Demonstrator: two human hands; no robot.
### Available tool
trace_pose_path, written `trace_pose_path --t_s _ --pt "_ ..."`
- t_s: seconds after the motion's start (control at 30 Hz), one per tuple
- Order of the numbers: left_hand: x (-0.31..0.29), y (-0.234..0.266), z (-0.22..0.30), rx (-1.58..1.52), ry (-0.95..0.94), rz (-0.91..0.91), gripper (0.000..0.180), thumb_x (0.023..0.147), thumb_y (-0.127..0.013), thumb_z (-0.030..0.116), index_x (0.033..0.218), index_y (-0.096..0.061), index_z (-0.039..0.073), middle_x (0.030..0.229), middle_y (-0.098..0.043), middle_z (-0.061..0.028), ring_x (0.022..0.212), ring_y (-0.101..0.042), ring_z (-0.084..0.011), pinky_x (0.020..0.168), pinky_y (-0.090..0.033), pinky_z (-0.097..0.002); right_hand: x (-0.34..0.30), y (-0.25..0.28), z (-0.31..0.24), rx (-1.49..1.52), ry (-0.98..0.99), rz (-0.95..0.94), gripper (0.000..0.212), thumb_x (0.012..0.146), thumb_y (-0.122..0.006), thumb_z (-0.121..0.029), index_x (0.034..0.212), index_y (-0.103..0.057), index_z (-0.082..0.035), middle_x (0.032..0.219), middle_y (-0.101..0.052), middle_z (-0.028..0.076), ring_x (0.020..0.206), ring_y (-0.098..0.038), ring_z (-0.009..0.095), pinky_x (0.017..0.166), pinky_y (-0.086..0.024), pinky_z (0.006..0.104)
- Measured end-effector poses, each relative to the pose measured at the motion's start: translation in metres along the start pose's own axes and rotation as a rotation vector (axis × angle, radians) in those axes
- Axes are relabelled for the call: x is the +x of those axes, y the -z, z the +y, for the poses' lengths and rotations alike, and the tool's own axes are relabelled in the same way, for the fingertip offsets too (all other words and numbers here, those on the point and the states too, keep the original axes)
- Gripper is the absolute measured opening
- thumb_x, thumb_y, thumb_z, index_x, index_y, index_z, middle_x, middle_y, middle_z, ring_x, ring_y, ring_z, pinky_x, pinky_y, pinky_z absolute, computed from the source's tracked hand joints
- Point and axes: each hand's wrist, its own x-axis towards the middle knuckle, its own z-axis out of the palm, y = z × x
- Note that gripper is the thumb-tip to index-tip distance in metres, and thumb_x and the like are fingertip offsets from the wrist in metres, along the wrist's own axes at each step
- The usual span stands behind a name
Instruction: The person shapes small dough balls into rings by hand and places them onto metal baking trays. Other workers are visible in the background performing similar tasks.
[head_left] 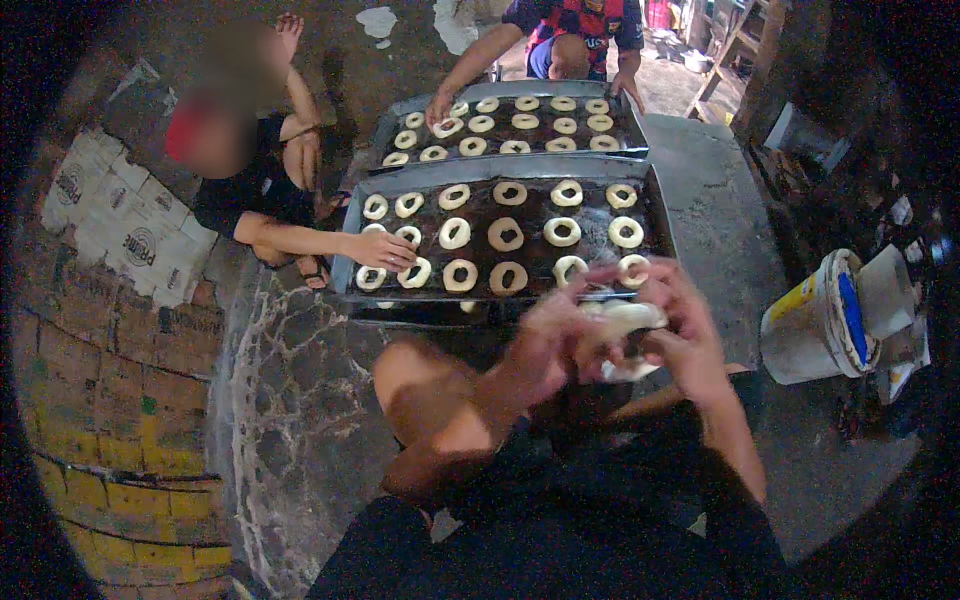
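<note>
In front of my lap, both hands are closed around a pale dough ring (pixel 628 317), smeared by motion. My left hand (pixel 548 335) grips its left side, and my right hand (pixel 690 335) curls over the right side, with the fingers partly hidden. Part of the dough hangs below the fingers. Just beyond my hands lies the near baking tray (pixel 664 225), dark inside, holding rows of raw dough rings such as the middle one (pixel 505 234). My fingers overlap its front right corner in view.
A co-worker's hand (pixel 383 250) touches rings at the tray's left side. Another person's hand (pixel 440 110) reaches into the far tray (pixel 640 140), also holding dough rings. To my right stands a pale bucket (pixel 805 325). Stacked yellow-brown blocks (pixel 130 400) line the left.
</note>
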Motion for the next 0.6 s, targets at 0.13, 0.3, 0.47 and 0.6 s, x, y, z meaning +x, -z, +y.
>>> trace_pose_path --t_s 0.13,0.3,0.47,0.6 --pt "-0.003 0.004 -0.002 0.124 -0.079 -0.007 0.042 0.098 -0.048 0.026 0.135 -0.045 0.008 0.078 -0.057 -0.0055 0.058 -0.048 -0.0124 0.058 -0.041 -0.0276 -0.013 0.011 0.017 0.168 -0.128 0.058 0.034 0.076 -0.055 0.001 0.108 -0.064 0.003 0.106 -0.063 0.009 0.087 -0.064 0.018 0.075 -0.051 0.0322" --pt "-0.003 0.004 0.021 0.792 -0.249 0.292 0.029 0.102 -0.049 0.033 0.123 -0.052 0.014 0.078 -0.054 0.0001 0.061 -0.048 -0.0065 0.053 -0.036 -0.0215 -0.009 0.016 0.081 0.406 -0.275 0.300 0.035 0.089 -0.057 -0.018 0.117 -0.059 0.003 0.110 -0.064 0.015 0.097 -0.067 0.026 0.086 -0.056 0.0362" --pt "0.007 0.059 0.070 0.719 -0.360 0.592 0.031 0.096 -0.063 0.029 0.121 -0.054 0.013 0.073 -0.054 0.0019 0.056 -0.046 -0.0053 0.047 -0.034 -0.0212 -0.005 -0.025 0.203 0.785 -0.842 0.134 0.066 0.097 -0.054 -0.052 0.133 -0.045 0.003 0.115 -0.060 0.027 0.104 -0.066 0.039 0.089 -0.058 0.0427" --pt "0.013 0.112 0.066 0.483 -0.463 0.746 0.031 0.092 -0.068 0.022 0.118 -0.055 0.013 0.068 -0.053 0.0020 0.050 -0.044 -0.0054 0.043 -0.033 -0.0215 0.034 -0.062 0.271 1.026 -0.918 0.185 0.076 0.096 -0.051 -0.057 0.140 -0.037 0.003 0.125 -0.054 0.031 0.111 -0.061 0.043 0.085 -0.060 0.0450"
